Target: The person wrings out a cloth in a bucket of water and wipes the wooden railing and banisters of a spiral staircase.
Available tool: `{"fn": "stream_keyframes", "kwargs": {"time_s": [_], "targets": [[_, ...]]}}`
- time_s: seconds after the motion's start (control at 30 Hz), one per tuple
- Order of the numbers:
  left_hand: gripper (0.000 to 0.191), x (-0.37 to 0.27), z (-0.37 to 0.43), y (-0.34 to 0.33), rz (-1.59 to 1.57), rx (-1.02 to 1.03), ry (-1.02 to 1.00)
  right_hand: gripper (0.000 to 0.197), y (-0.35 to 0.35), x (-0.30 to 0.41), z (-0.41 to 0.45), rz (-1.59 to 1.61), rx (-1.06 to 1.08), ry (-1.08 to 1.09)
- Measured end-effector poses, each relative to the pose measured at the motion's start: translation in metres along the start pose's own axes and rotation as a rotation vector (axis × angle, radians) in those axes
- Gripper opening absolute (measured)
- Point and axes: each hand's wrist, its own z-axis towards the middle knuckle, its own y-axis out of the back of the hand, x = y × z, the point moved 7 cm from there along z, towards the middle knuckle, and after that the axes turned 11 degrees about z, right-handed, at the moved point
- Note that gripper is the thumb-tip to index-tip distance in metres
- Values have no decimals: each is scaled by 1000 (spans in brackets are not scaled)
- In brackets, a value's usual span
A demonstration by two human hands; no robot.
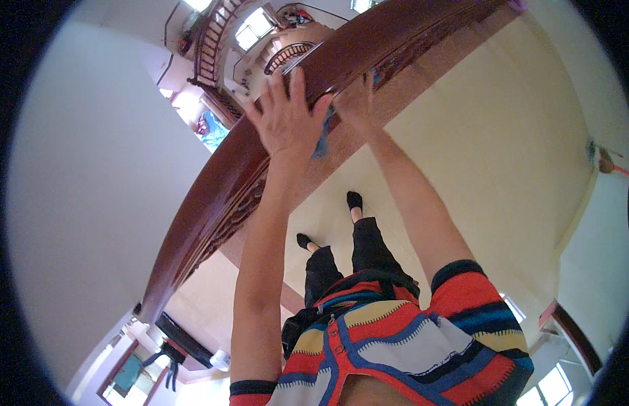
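My left hand [288, 119] lies palm down at the polished dark wooden handrail [213, 157], its fingers spread. Close to its right, my right hand [356, 101] is at the rail's near side, blurred, with most of its fingers hard to make out. A blue cloth [322, 137] shows between the two hands and again past the right fingers, so it appears gripped in the right hand. Carved wooden trim [243, 203] runs below the handrail on my side.
Beyond the rail, a stairwell drops to a lower curved balustrade [208, 56] and a window [254, 28]. My feet in black shoes [354, 200] stand on the pale floor [461, 152]. A brush-like object with a red handle [606, 161] is by the right wall.
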Motion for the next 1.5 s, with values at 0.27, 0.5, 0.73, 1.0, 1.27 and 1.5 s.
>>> {"fn": "stream_keyframes", "kwargs": {"time_s": [0.27, 0.5, 0.73, 1.0, 1.27, 1.5], "targets": [[61, -2, 3, 0, 89, 80, -17, 63, 6, -44, 30, 24, -2, -390], [62, -1, 1, -2, 133, 92, -52, 40, -8, 37, -15, 101, 145, 93], [62, -3, 2, 0, 80, 120, -63, 39, 62, -138, 23, 129, -144, -349], [63, 8, -2, 4, -94, 221, 5, 33, 140, -223, -16, 387, -318, -830], [54, -114, 77, -1, -1145, 425, -32, 33, 236, -134, 72, 1397, -327, -864], [33, -216, 117, -50, -1607, 816, 208, 38, 214, -146, 65, 2026, -424, -969]]}}
